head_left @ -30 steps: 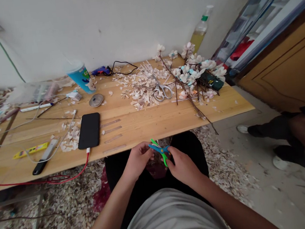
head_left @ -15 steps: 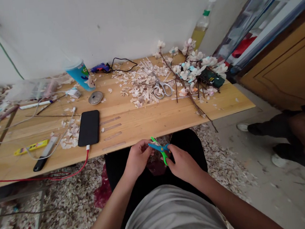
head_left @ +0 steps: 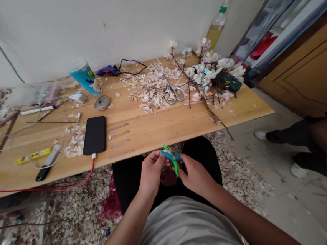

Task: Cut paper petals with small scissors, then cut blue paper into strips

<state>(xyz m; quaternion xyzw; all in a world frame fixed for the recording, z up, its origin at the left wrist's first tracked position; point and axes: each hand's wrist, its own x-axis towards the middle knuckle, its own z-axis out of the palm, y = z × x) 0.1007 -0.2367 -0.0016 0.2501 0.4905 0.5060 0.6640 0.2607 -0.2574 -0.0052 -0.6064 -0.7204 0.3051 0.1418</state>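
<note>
My right hand (head_left: 194, 173) is closed round the handles of small blue and green scissors (head_left: 172, 157), held over my lap just below the table's front edge. The blades stand apart and point toward my left hand (head_left: 153, 171). With its thumb and fingers pinched together, my left hand grips a small pale flake (head_left: 168, 151) at the blades. The fingers and blades hide most of the flake, so its exact shape is unclear.
On the wooden table (head_left: 158, 132) lie pale scraps (head_left: 152, 96), metal scissors (head_left: 174, 93), blossoming branches (head_left: 207, 70), a phone (head_left: 94, 135), a utility knife (head_left: 48, 162) and a blue cup (head_left: 85, 78). A bottle (head_left: 216, 27) stands behind. Another person (head_left: 324, 141) sits at right, holding a phone.
My left hand has shifted slightly right and turned a little, closer to the scissors. The scissors stay apart-bladed in my right hand, which has barely moved.
</note>
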